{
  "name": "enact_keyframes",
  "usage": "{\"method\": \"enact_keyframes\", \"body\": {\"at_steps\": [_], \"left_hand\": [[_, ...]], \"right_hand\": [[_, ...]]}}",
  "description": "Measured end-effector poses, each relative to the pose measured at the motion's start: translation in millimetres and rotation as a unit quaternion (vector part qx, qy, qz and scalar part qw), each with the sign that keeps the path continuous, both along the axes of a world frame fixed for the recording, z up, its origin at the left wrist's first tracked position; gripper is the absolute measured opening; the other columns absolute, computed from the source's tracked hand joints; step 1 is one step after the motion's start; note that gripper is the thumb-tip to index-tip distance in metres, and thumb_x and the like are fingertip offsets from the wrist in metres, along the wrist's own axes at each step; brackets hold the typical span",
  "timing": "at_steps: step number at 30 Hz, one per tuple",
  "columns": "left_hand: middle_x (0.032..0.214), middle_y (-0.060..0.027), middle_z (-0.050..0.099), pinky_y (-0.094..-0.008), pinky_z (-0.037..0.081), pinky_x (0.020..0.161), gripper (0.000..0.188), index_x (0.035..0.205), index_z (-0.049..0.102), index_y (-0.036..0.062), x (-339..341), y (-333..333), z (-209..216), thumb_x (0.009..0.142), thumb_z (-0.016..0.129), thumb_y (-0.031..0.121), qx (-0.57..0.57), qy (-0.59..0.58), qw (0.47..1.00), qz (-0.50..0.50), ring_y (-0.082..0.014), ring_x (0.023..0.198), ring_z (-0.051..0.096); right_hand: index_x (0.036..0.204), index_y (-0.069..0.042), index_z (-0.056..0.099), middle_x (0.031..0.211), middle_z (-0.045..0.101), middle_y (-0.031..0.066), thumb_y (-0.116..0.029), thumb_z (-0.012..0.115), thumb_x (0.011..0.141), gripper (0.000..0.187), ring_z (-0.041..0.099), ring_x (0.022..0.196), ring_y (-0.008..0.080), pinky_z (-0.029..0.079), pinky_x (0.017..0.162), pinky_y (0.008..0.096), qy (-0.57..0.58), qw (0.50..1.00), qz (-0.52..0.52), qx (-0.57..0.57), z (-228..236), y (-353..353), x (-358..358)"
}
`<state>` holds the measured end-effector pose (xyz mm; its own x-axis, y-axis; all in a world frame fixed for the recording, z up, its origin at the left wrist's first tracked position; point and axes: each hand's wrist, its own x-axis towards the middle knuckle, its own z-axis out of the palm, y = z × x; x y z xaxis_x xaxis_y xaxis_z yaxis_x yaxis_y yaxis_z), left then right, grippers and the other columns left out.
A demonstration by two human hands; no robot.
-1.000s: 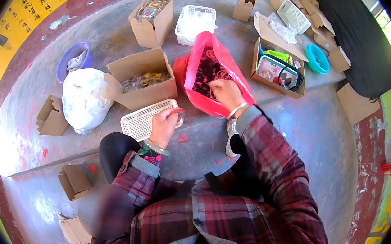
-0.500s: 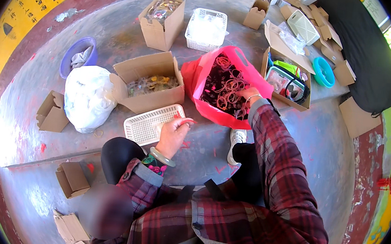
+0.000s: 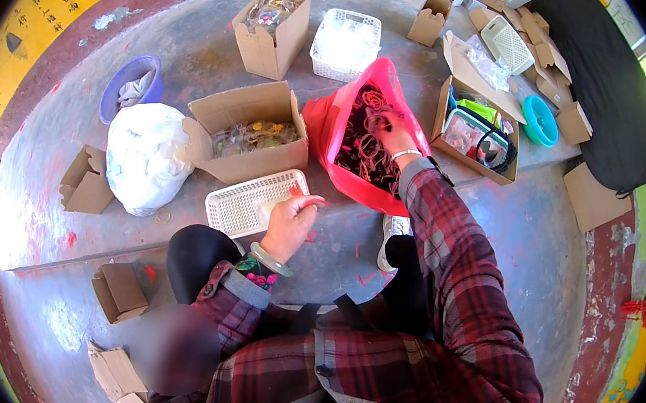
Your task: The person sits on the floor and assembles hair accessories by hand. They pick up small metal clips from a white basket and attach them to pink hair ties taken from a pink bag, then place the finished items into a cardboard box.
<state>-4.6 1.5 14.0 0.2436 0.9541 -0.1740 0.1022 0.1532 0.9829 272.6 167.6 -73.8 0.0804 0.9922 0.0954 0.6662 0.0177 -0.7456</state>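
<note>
My left hand (image 3: 289, 225) is closed above the near end of a white slotted basket (image 3: 215, 212). A thin red curved band (image 3: 317, 202) shows at its thumb and fingertips; the rest is hidden in the hand. My right hand (image 3: 397, 137) reaches into a bright pink-red plastic bag (image 3: 329, 127), which stands wide at the mouth. Many pink and dark loop-shaped bands (image 3: 361, 155) fill the bag. The right fingertips are among these loops, smeared and partly hidden, so their grip does not show.
A cardboard box (image 3: 260, 165) of small wrapped items stands left of the bag, beside a stuffed white plastic bag (image 3: 146, 159). Behind are another box (image 3: 276, 49) and a white basket (image 3: 342, 70). A box of mixed goods (image 3: 491, 172) and a turquoise basin (image 3: 540, 122) are right.
My right hand has moved left and farther into the pink-red bag, whose mouth has shifted and narrowed. My left hand stays nearly still with the red band.
</note>
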Motion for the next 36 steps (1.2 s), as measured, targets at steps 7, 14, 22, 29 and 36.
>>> {"method": "enact_keyframes", "body": {"at_steps": [7, 14, 22, 29, 36], "left_hand": [[0.081, -0.0053, 0.064, -0.0224, 0.045, 0.069, 0.021, 0.092, 0.063, -0.0036, 3, 0, -3, 0.083, 0.046, 0.004, 0.019, 0.020, 1.000, -0.015, -0.0090, 0.075, 0.057], [0.081, -0.0053, 0.064, -0.0226, 0.045, 0.070, 0.021, 0.093, 0.063, -0.0030, 3, -1, -5, 0.083, 0.047, 0.004, 0.024, 0.043, 0.999, -0.023, -0.0094, 0.075, 0.057], [0.080, -0.0053, 0.064, -0.0229, 0.045, 0.069, 0.020, 0.092, 0.063, -0.0029, 3, 1, 0, 0.083, 0.047, 0.005, 0.026, 0.053, 0.998, -0.019, -0.0094, 0.074, 0.057], [0.079, -0.0053, 0.064, -0.0230, 0.045, 0.068, 0.020, 0.092, 0.064, -0.0026, 2, 1, -12, 0.083, 0.048, 0.005, 0.055, 0.082, 0.995, -0.029, -0.0097, 0.073, 0.057], [0.079, -0.0050, 0.064, -0.0230, 0.045, 0.068, 0.020, 0.092, 0.064, -0.0024, 0, 3, -17, 0.083, 0.048, 0.005, 0.057, 0.102, 0.993, -0.030, -0.0097, 0.073, 0.057]], "right_hand": [[0.089, -0.007, 0.070, 0.085, 0.068, 0.0079, -0.003, 0.054, 0.067, 0.027, 0.065, 0.077, 0.0174, 0.050, 0.070, 0.0285, -0.097, 0.925, 0.241, -0.276, 53, -12, 38], [0.089, -0.012, 0.070, 0.088, 0.067, 0.0102, -0.008, 0.050, 0.072, 0.026, 0.064, 0.084, 0.0213, 0.049, 0.076, 0.0317, -0.194, 0.969, 0.079, -0.133, 31, -14, 52], [0.092, -0.013, 0.069, 0.093, 0.065, 0.0114, -0.015, 0.056, 0.073, 0.023, 0.061, 0.092, 0.0283, 0.046, 0.082, 0.0355, -0.304, 0.946, 0.026, -0.108, 0, -9, 35], [0.077, -0.009, 0.067, 0.079, 0.062, 0.0172, -0.019, 0.058, 0.069, 0.016, 0.060, 0.080, 0.0327, 0.048, 0.074, 0.0421, -0.275, 0.960, 0.057, -0.010, 32, -12, -9], [0.080, -0.005, 0.068, 0.086, 0.063, 0.0170, -0.028, 0.062, 0.068, 0.026, 0.060, 0.084, 0.0335, 0.049, 0.077, 0.0417, -0.339, 0.929, 0.134, -0.059, 14, -46, -54]]}}
